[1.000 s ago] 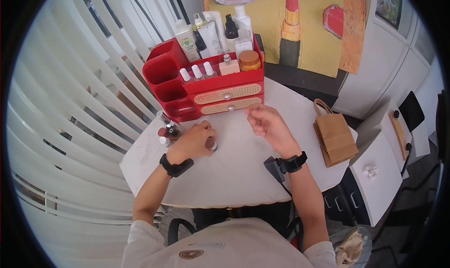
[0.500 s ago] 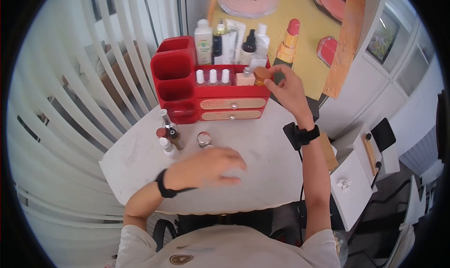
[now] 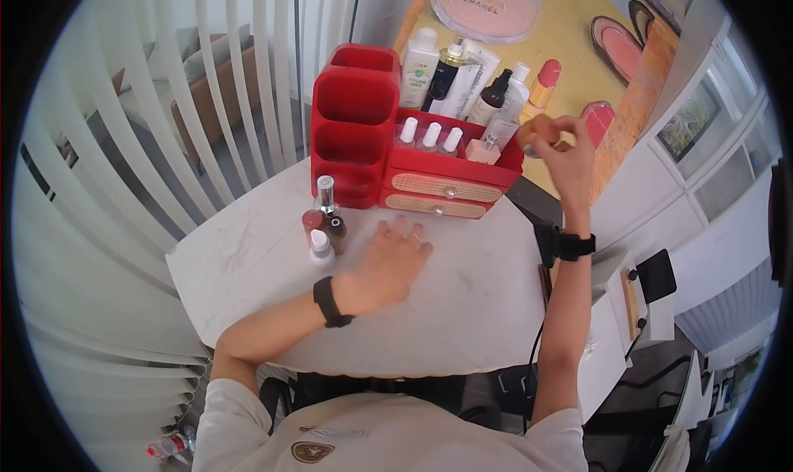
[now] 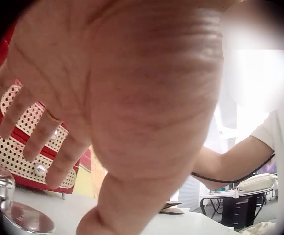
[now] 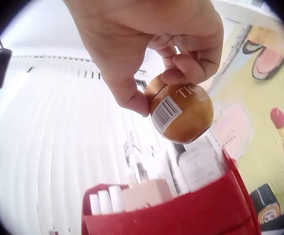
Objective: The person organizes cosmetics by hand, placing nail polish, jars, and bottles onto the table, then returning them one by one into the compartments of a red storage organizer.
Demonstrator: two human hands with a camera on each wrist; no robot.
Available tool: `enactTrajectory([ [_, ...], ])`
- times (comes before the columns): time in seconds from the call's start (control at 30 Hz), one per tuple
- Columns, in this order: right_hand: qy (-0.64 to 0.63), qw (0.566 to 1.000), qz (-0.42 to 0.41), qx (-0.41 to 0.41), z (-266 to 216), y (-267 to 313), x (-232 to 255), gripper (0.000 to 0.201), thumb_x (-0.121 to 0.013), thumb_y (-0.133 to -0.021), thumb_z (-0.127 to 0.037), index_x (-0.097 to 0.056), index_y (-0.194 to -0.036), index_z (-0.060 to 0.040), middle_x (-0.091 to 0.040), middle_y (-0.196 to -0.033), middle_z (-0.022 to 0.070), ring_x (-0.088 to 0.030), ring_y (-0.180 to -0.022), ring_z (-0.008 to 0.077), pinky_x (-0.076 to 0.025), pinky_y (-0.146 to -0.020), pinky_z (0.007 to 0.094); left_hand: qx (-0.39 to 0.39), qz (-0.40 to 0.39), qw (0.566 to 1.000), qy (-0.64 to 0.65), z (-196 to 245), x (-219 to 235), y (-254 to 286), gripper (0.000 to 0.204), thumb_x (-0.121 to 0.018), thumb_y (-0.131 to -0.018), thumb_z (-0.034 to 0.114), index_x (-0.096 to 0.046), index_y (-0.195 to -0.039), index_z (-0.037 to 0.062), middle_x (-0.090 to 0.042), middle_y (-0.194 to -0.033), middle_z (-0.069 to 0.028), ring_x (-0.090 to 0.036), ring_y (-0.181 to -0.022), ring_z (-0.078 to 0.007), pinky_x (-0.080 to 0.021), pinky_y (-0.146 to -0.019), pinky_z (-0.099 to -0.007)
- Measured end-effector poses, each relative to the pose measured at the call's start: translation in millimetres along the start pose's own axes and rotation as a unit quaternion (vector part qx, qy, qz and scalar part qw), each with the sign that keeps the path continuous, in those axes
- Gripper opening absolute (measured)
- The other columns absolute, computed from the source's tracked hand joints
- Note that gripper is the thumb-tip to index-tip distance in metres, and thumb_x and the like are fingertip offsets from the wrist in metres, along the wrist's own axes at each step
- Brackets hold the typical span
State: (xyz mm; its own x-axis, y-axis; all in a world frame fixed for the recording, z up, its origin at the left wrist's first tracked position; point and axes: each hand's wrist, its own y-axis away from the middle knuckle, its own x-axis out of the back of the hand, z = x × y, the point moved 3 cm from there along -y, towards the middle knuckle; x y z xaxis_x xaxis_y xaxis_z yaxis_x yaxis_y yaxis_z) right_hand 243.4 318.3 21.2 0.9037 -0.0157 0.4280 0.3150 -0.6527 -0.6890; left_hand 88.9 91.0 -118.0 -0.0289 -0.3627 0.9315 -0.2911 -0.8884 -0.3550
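Note:
My right hand [image 3: 572,160] pinches an amber jar [image 5: 186,117] between thumb and fingertips. In the right wrist view the jar hangs tilted above the red organizer [image 5: 176,215], with a barcode label facing the camera. My left hand [image 3: 382,267] is low over the white table [image 3: 462,307], fingers spread and pointing toward the organizer's drawers [image 3: 446,187]; it holds nothing. A round, shiny lid [image 4: 27,216] shows below its fingers in the left wrist view. Left of that hand stand several small cosmetics, among them a white-capped bottle [image 3: 320,249] and a silver-capped tube [image 3: 325,193].
In the organizer stand three white-capped nail polishes [image 3: 430,135], a pink perfume bottle [image 3: 483,150] and several taller bottles and tubes. Behind it leans a painted panel [image 3: 570,42]. White vertical blinds [image 3: 248,100] hang at the left.
My right hand has gone from over the table to the amber jar and lifted it out of the organizer's right end. The left hand has let go of the small silver-lidded jar.

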Motion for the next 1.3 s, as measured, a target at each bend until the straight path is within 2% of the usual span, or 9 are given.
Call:
enactTrajectory([
  [0.07, -0.051, 0.998, 0.038, 0.022, -24.1, 2.5, 16.3, 0.036, -0.076, -0.075, -0.011, -0.056, -0.104, -0.0031, -0.066, -0.089, 0.0042, -0.055, -0.059, 0.0077, -0.045, -0.055, 0.0232, 0.044, -0.005, 0.996, -0.073, -11.0, -9.2, -0.4, 0.040, -0.075, -0.072, 0.014, -0.063, -0.108, 0.0019, -0.058, -0.113, -0.0148, -0.051, -0.113, -0.0368, -0.052, -0.079, -0.0472],
  [0.13, -0.013, 0.999, -0.006, 0.033, -46.5, 17.1, 30.0, 0.038, -0.075, -0.076, -0.008, -0.054, -0.108, -0.0039, -0.065, -0.089, 0.0044, -0.052, -0.058, 0.0073, -0.043, -0.054, 0.0204, 0.072, -0.128, 0.987, 0.065, -20.1, -22.6, -2.4, 0.039, -0.076, -0.073, 0.017, -0.065, -0.107, 0.0012, -0.058, -0.113, -0.0171, -0.053, -0.108, -0.0390, -0.053, -0.082, -0.0470],
  [0.23, -0.162, 0.970, -0.182, -0.022, -59.5, 58.5, 1.2, 0.042, -0.078, -0.074, -0.009, -0.055, -0.110, -0.0061, -0.064, -0.099, 0.0031, -0.057, -0.068, 0.0078, -0.047, -0.059, 0.0203, 0.066, -0.168, 0.980, 0.081, -23.6, -28.1, -1.3, 0.037, -0.076, -0.077, 0.025, -0.066, -0.104, 0.0009, -0.060, -0.111, -0.0176, -0.054, -0.106, -0.0384, -0.054, -0.080, -0.0448],
  [0.3, -0.032, 0.952, -0.305, 0.014, -53.0, 80.8, -22.4, 0.047, -0.079, -0.073, -0.013, -0.058, -0.113, -0.0014, -0.064, -0.107, 0.0077, -0.065, -0.089, 0.0173, -0.053, -0.069, 0.0310, 0.099, -0.151, 0.980, 0.085, -20.3, -24.6, -0.9, 0.038, -0.075, -0.078, 0.029, -0.066, -0.102, 0.0011, -0.061, -0.108, -0.0171, -0.056, -0.104, -0.0379, -0.054, -0.080, -0.0433],
  [0.5, 0.067, 0.943, -0.325, 0.027, -25.5, 112.8, -84.4, 0.053, -0.081, -0.072, -0.026, -0.060, -0.114, -0.0013, -0.057, -0.112, 0.0126, -0.062, -0.096, 0.0309, -0.053, -0.081, 0.0373, 0.188, -0.122, 0.974, 0.019, -9.7, -9.4, 0.0, 0.041, -0.075, -0.080, 0.039, -0.068, -0.098, 0.0017, -0.064, -0.098, -0.0135, -0.063, -0.092, -0.0341, -0.055, -0.076, -0.0389],
  [0.97, 0.050, 0.918, -0.390, 0.043, -26.6, 132.0, -118.0, 0.049, -0.079, -0.072, -0.016, -0.062, -0.115, -0.0017, -0.061, -0.115, 0.0192, -0.061, -0.105, 0.0369, -0.051, -0.087, 0.0430, 0.193, -0.136, 0.972, 0.010, -19.2, 20.9, 8.2, 0.045, -0.080, -0.075, 0.033, -0.064, -0.100, -0.0011, -0.066, -0.092, -0.0135, -0.068, -0.085, -0.0277, -0.056, -0.071, -0.0351],
  [1.17, 0.050, 0.914, -0.393, 0.089, -24.5, 133.7, -139.6, 0.054, -0.074, -0.075, -0.018, -0.058, -0.123, -0.0027, -0.061, -0.118, 0.0228, -0.059, -0.110, 0.0397, -0.049, -0.094, 0.0454, -0.022, -0.067, 0.991, 0.115, 31.1, 19.8, 23.1, 0.034, -0.078, -0.077, 0.028, -0.064, -0.093, 0.0009, -0.067, -0.085, -0.0138, -0.069, -0.078, -0.0301, -0.054, -0.064, -0.0385],
  [1.23, 0.043, 0.907, -0.406, 0.104, -30.8, 131.6, -137.1, 0.057, -0.073, -0.075, -0.020, -0.057, -0.127, -0.0029, -0.061, -0.118, 0.0234, -0.059, -0.111, 0.0400, -0.048, -0.095, 0.0452, -0.093, -0.188, 0.958, 0.196, 54.1, 10.4, 20.2, 0.029, -0.077, -0.078, 0.026, -0.065, -0.087, 0.0009, -0.067, -0.079, -0.0140, -0.069, -0.077, -0.0313, -0.053, -0.062, -0.0400],
  [1.3, 0.065, 0.880, -0.467, 0.053, -41.7, 127.7, -128.2, 0.064, -0.072, -0.075, -0.024, -0.053, -0.133, -0.0071, -0.055, -0.130, 0.0242, -0.054, -0.119, 0.0413, -0.047, -0.098, 0.0452, -0.113, -0.166, 0.958, 0.204, 64.1, 3.4, 23.3, 0.028, -0.077, -0.079, 0.025, -0.065, -0.085, 0.0007, -0.067, -0.077, -0.0139, -0.069, -0.077, -0.0311, -0.053, -0.063, -0.0402],
])
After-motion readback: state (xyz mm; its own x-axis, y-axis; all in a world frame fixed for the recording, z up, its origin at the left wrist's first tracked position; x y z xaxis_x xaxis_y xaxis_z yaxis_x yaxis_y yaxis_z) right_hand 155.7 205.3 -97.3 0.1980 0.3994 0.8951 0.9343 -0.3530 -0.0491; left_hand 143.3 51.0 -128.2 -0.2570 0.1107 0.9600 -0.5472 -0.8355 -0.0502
